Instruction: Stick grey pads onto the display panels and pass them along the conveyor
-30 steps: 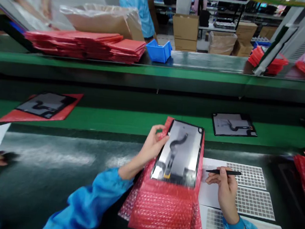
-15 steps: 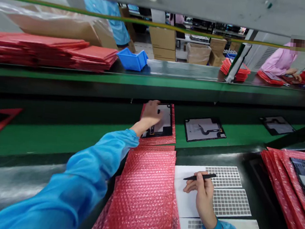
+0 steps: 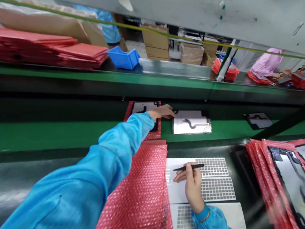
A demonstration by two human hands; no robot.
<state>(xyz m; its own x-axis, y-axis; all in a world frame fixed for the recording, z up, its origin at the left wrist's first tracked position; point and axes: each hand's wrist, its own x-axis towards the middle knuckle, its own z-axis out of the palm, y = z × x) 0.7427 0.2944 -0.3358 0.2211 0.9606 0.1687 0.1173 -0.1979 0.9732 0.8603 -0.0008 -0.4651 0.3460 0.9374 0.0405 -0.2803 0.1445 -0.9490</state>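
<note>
At the centre of the frame, your left hand [image 3: 165,111] extends to the left edge of the display panel [image 3: 192,122] on the green belt [image 3: 229,123], where its grip cannot be determined, while right of lower centre your right hand [image 3: 192,183] grips the black pointed tool [image 3: 189,167] above the white sheets [image 3: 174,192].

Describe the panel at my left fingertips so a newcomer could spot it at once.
Find the green belt crossing the view. On it, just right of a panel lying on red bubble wrap, is a pale panel with a dark, curved cable. No wrap shows beneath it, and unlike the bare panel farther right, it has the left hand at its upper left corner.
</note>
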